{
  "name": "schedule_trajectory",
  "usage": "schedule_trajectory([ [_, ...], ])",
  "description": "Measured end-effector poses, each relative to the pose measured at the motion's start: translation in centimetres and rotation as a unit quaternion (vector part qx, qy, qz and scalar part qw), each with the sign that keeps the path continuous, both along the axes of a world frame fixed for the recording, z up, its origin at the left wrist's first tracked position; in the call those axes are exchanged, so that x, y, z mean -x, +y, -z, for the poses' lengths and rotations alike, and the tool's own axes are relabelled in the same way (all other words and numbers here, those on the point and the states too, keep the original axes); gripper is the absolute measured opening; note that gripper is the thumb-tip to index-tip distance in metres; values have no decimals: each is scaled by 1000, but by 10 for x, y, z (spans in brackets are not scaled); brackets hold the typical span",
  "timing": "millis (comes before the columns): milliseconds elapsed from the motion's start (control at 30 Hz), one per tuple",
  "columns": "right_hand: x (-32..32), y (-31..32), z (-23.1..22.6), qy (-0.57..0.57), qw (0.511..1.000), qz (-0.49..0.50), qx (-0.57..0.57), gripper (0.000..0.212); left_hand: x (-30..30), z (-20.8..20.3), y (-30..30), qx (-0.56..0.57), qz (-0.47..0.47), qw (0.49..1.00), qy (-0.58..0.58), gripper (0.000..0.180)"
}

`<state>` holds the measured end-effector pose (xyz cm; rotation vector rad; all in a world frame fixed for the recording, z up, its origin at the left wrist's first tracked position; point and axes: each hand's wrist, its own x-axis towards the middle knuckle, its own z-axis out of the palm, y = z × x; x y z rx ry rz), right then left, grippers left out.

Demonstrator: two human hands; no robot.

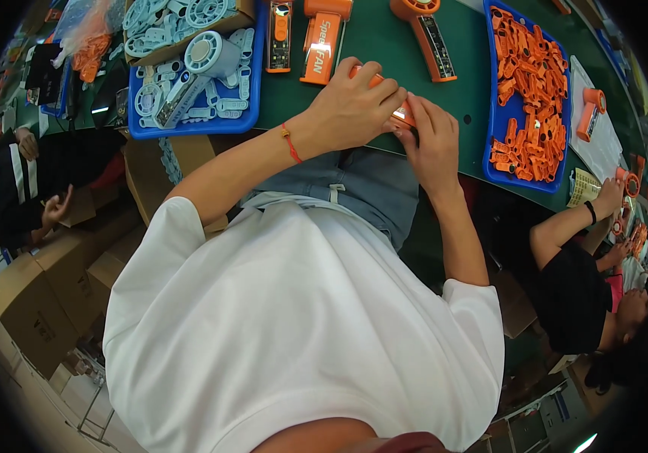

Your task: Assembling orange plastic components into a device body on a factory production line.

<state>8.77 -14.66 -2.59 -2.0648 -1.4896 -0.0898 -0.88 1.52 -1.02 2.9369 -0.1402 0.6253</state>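
Both hands are closed around an orange handheld fan [403,115] at the near edge of the green table. My left hand [356,106] wraps over its far side, a red cord bracelet on the wrist. With thumb and fingers, my right hand [433,140] grips the near right end. Most of the fan is hidden by my fingers. Beyond my hands lie an orange fan with an exposed circuit board [279,38], a fan with a closed orange handle [322,45], and another opened orange fan [428,41].
At the left, a blue tray [242,121] holds light-blue fan parts and a cardboard box [245,23]. A second blue tray [501,113] at the right holds many small orange parts. Co-workers sit on both sides; one person's hand [609,198] is near orange fans. Cardboard boxes [44,294] stand at lower left.
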Motion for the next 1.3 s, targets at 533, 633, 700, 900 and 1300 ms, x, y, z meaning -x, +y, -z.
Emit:
schedule_trajectory([
  [533, 12, 10, -6, 47, 995, 77, 34, 57, -9, 11, 0, -93, -1, 995, -47, 20],
  [633, 13, 9, -2, 60, 995, 81, -6, 58, -13, 12, 2, -107, 28, 993, -36, 17],
  [700, 13, 7, 0, 56, 995, 86, -6, 58, -13, 12, 1, -94, 22, 995, -39, 16],
  [900, 14, 8, 1, 54, 994, 94, -14, 56, -11, 9, 1, -87, 3, 996, -26, 23],
  [1300, -4, -2, -26, 402, 914, 55, 8, 48, 0, -27, -10, 265, -72, 938, -210, 47],
])
